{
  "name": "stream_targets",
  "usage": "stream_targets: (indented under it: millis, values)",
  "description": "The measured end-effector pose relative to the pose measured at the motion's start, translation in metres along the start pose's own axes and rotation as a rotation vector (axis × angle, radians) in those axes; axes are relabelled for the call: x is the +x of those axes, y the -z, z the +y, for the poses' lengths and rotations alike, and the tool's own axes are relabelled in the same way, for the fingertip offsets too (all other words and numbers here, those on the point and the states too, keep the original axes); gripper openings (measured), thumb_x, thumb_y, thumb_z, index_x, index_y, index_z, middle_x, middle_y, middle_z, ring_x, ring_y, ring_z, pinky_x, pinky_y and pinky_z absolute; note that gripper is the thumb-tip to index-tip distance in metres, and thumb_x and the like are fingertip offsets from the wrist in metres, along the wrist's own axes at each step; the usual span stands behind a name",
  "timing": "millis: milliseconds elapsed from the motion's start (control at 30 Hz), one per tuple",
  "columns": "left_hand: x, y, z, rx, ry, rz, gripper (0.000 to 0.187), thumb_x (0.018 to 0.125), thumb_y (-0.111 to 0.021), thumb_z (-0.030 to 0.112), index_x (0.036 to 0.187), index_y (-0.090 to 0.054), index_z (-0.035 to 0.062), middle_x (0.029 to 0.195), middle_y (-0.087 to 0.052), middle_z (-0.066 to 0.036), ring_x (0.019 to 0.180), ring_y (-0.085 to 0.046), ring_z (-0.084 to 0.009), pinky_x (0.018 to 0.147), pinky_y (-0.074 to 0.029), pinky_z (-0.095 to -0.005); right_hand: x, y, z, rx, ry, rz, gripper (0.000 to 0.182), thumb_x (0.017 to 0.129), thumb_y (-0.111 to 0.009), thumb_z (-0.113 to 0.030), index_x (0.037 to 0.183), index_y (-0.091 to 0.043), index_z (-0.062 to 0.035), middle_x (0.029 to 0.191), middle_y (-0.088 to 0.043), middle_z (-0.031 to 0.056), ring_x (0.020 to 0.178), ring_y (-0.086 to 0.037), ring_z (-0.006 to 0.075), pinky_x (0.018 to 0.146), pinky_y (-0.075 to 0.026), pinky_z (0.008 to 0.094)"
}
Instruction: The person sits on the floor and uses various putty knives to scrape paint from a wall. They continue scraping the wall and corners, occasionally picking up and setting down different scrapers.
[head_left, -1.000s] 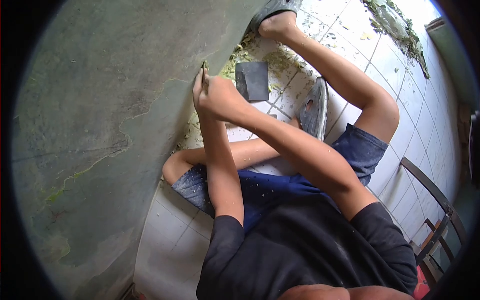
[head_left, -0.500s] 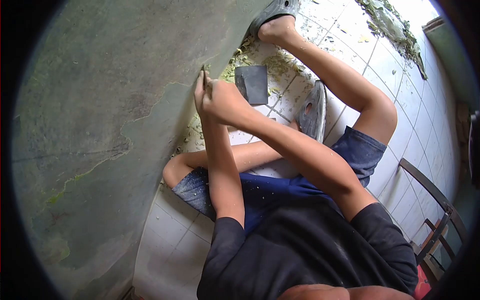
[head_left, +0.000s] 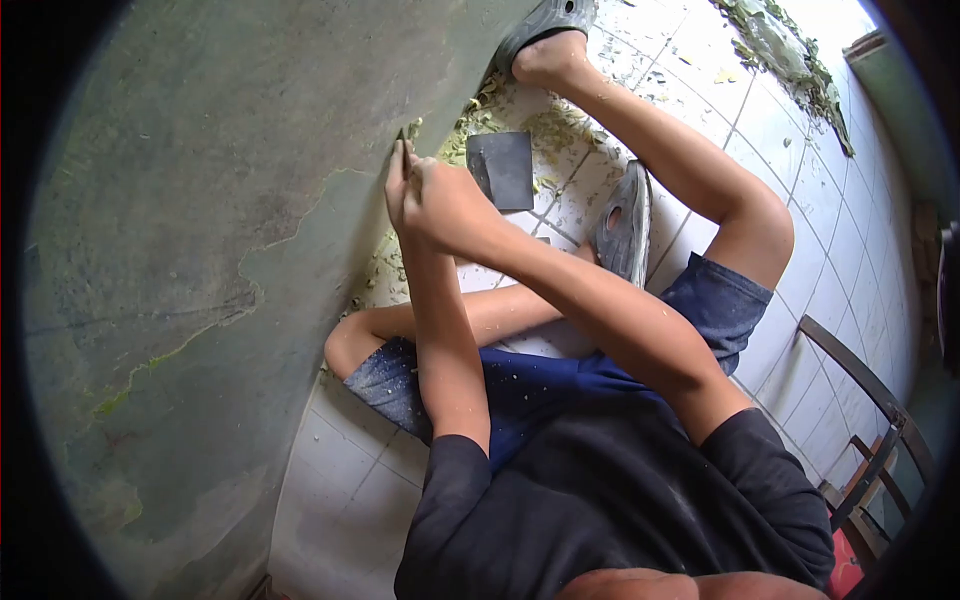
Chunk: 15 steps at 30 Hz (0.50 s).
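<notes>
Both of my hands meet at the lower part of the grey-green wall [head_left: 200,220]. My right hand [head_left: 442,205] is closed, and a thin dark blade [head_left: 405,148] shows past its fingers, its tip against the wall. My left hand [head_left: 396,190] lies beside and partly behind the right one, its fingers pressed along the same blade. Most of the blade is hidden by the fingers. Just right of the hands, a dark square sheet [head_left: 512,175] lies on the floor among pale green paint flakes [head_left: 560,135].
White tiles [head_left: 810,260] cover the floor, with flakes scattered along the wall's foot. My legs are spread, in grey clogs [head_left: 625,225]. A clear plastic bag [head_left: 780,45] with dark debris lies at upper right, and a dark metal frame [head_left: 850,370] stands at the right.
My hands have shifted very slightly along the wall, and more of the blade's tip shows above the fingers. The rest looks almost the same.
</notes>
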<state>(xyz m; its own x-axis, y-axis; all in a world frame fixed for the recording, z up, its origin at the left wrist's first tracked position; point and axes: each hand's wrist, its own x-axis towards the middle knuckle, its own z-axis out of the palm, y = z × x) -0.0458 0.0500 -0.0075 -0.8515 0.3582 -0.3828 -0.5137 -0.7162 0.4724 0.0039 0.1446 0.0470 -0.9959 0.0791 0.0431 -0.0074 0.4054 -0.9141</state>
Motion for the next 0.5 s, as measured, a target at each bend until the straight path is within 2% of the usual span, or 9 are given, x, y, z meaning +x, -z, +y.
stream_targets:
  millis: [67, 133, 200, 267, 333, 400, 433, 467, 500]
  values:
    - [0.004, 0.005, -0.002, -0.008, 0.005, -0.01, 0.037, 0.108, -0.046, 0.038, 0.077, -0.056, 0.019, 0.062, -0.054, 0.003, 0.053, -0.054, -0.0119, 0.052, -0.046, -0.0301, 0.003, 0.0, 0.004, 0.065, 0.154, 0.154, 0.034, 0.088, -0.053, -0.017, 0.099, -0.068, 0.0119, 0.086, -0.064, 0.0389, 0.088, -0.069, 0.0486, 0.08, -0.056, 0.0495]
    - [0.01, 0.02, -0.014, 0.015, -0.058, -0.076, 0.036, 0.108, -0.047, 0.037, 0.078, -0.056, 0.0187, 0.062, -0.053, 0.003, 0.055, -0.054, -0.0109, 0.054, -0.045, -0.0293, 0.017, 0.02, -0.008, 0.008, -0.147, -0.221, 0.032, 0.088, -0.054, -0.014, 0.101, -0.066, 0.0129, 0.088, -0.065, 0.0378, 0.087, -0.069, 0.0489, 0.08, -0.055, 0.0496]
    - [0.02, 0.014, -0.015, 0.111, -0.114, 0.078, 0.034, 0.108, -0.048, 0.037, 0.081, -0.058, 0.0183, 0.065, -0.052, 0.004, 0.058, -0.053, -0.009, 0.056, -0.045, -0.0286, 0.009, 0.01, -0.001, -0.016, -0.081, -0.11, 0.03, 0.088, -0.054, -0.013, 0.098, -0.066, 0.0117, 0.088, -0.065, 0.0363, 0.087, -0.068, 0.049, 0.078, -0.055, 0.0489]
    - [0.013, 0.017, -0.002, 0.13, -0.091, 0.003, 0.033, 0.108, -0.049, 0.036, 0.083, -0.059, 0.0179, 0.066, -0.052, 0.005, 0.059, -0.052, -0.0082, 0.056, -0.044, -0.028, -0.003, 0.004, -0.002, 0.041, 0.07, 0.044, 0.03, 0.087, -0.055, -0.016, 0.098, -0.067, 0.0095, 0.083, -0.065, 0.0347, 0.085, -0.068, 0.0492, 0.077, -0.055, 0.0493]
    - [0.013, 0.019, -0.007, 0.138, -0.054, -0.044, 0.031, 0.108, -0.049, 0.035, 0.085, -0.06, 0.0176, 0.067, -0.051, 0.005, 0.06, -0.051, -0.0074, 0.056, -0.043, -0.0275, -0.001, 0.003, 0.004, 0.072, 0.049, 0.023, 0.029, 0.087, -0.054, -0.016, 0.098, -0.067, 0.0084, 0.082, -0.065, 0.035, 0.083, -0.068, 0.0493, 0.076, -0.055, 0.0501]
    - [0.035, 0.017, -0.017, 0.066, -0.128, 0.347, 0.03, 0.108, -0.049, 0.034, 0.087, -0.062, 0.0176, 0.069, -0.054, 0.006, 0.06, -0.052, -0.0072, 0.057, -0.044, -0.0275, 0.013, 0.01, 0.001, 0.024, -0.057, -0.129, 0.031, 0.086, -0.05, -0.008, 0.096, -0.065, 0.0171, 0.086, -0.065, 0.0391, 0.084, -0.067, 0.0536, 0.081, -0.055, 0.0539]
    - [0.038, 0.036, -0.017, -0.042, -0.044, -0.007, 0.029, 0.108, -0.049, 0.034, 0.088, -0.062, 0.0179, 0.072, -0.057, 0.005, 0.063, -0.053, -0.0075, 0.059, -0.045, -0.0272, 0.013, 0.002, 0.006, -0.006, -0.048, -0.024, 0.028, 0.087, -0.056, -0.016, 0.096, -0.068, 0.0087, 0.081, -0.065, 0.0348, 0.082, -0.068, 0.0498, 0.075, -0.055, 0.0496]
    - [0.042, 0.049, -0.018, -0.043, -0.043, -0.014, 0.029, 0.108, -0.049, 0.034, 0.088, -0.062, 0.0179, 0.072, -0.057, 0.005, 0.063, -0.053, -0.0075, 0.059, -0.045, -0.0272, 0.01, 0.004, 0.007, -0.01, -0.045, -0.019, 0.028, 0.087, -0.056, -0.016, 0.096, -0.068, 0.0087, 0.081, -0.065, 0.0348, 0.082, -0.068, 0.0498, 0.075, -0.055, 0.0496]
    - [0.045, 0.056, -0.015, -0.046, -0.107, -0.199, 0.028, 0.108, -0.049, 0.035, 0.089, -0.062, 0.0181, 0.073, -0.057, 0.004, 0.064, -0.053, -0.0076, 0.06, -0.045, -0.0272, 0.009, 0.006, 0.008, 0.008, -0.003, -0.015, 0.029, 0.087, -0.056, -0.017, 0.094, -0.068, 0.0089, 0.08, -0.065, 0.0347, 0.082, -0.068, 0.0498, 0.075, -0.055, 0.0495]
